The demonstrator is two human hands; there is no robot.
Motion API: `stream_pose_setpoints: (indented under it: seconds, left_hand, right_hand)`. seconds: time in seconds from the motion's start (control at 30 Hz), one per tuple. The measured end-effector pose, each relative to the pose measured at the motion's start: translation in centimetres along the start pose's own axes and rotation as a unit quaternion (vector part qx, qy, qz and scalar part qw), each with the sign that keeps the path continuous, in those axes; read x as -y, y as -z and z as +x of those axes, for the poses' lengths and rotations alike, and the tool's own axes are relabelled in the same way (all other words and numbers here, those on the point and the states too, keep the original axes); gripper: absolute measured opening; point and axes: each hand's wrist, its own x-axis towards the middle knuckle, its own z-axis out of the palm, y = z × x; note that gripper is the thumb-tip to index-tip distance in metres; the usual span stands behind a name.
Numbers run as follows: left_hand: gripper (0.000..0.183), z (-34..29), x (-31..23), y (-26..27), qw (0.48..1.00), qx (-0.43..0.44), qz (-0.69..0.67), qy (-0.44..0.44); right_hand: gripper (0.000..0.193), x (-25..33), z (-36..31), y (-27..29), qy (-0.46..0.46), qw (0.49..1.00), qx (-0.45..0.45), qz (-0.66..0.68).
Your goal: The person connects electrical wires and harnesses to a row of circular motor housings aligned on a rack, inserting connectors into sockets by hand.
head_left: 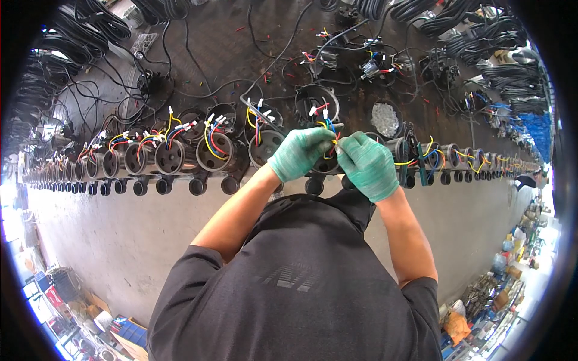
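In the head view, the thin wires [329, 126] are right at the meeting place of the two hands, straight in front of the person's chest. They come up out of a round dark can [325, 166] and point mostly away from the person, over toward the far side of the dark table [271, 66]. So their long way runs away from the body, while the hands come in from the two sides. Some are yellow and some are blue, with white tips at the far end.

The left hand [304, 153], in a green glove, is on the left of the wires. Its thumb and fingers are pinched close together on them. The right hand [368, 166], in a green glove too, is on the right, and its fingertips look pinched on the same wires. Neither hand is much nearer, because both touch them. I cannot tell which wire each finger has, since the fingers hide that part.

The white tips poke out past the fingertips, and the can sits below, partly between the gloves. A bowl of small clear bits [385, 119] is near, beyond the right hand.
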Motion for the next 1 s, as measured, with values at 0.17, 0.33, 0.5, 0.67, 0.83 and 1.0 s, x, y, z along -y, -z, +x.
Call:
stream_pose_setpoints:
  seconds: [0.17, 0.33, 0.5, 0.67, 0.83, 1.0]
  left_hand:
    - [0.018, 0.0, 1.1, -0.2, 0.998, -0.01, 0.044, -0.032]
    - [0.019, 0.0, 0.9, -0.1, 0.999, -0.022, 0.018, -0.035]
    - [0.019, -0.1, 0.6, 0.1, 1.0, -0.026, -0.001, -0.017]
    - [0.019, 0.1, 0.7, -0.1, 1.0, -0.018, 0.008, -0.009]
    - [0.022, -0.2, 0.6, 0.0, 0.999, -0.017, 0.032, -0.019]
    - [0.017, -0.2, 0.1, 0.1, 0.998, -0.045, 0.036, -0.005]
  right_hand:
    - [0.015, 1.6, -0.1, -1.6, -0.527, 0.601, 0.015, 0.6]
    - [0.013, 1.8, -1.0, -1.3, -0.444, 0.761, -0.016, 0.474]
    - [0.01, 0.2, -0.1, -1.1, -0.083, 0.988, -0.086, 0.1]
    - [0.005, -0.4, 0.0, -1.1, -0.045, 0.994, -0.035, 0.094]
    - [0.02, 1.2, 0.5, -0.6, -0.51, 0.62, 0.077, 0.591]
    - [0.03, -2.6, 2.4, 1.8, -0.273, 0.938, 0.119, 0.179]
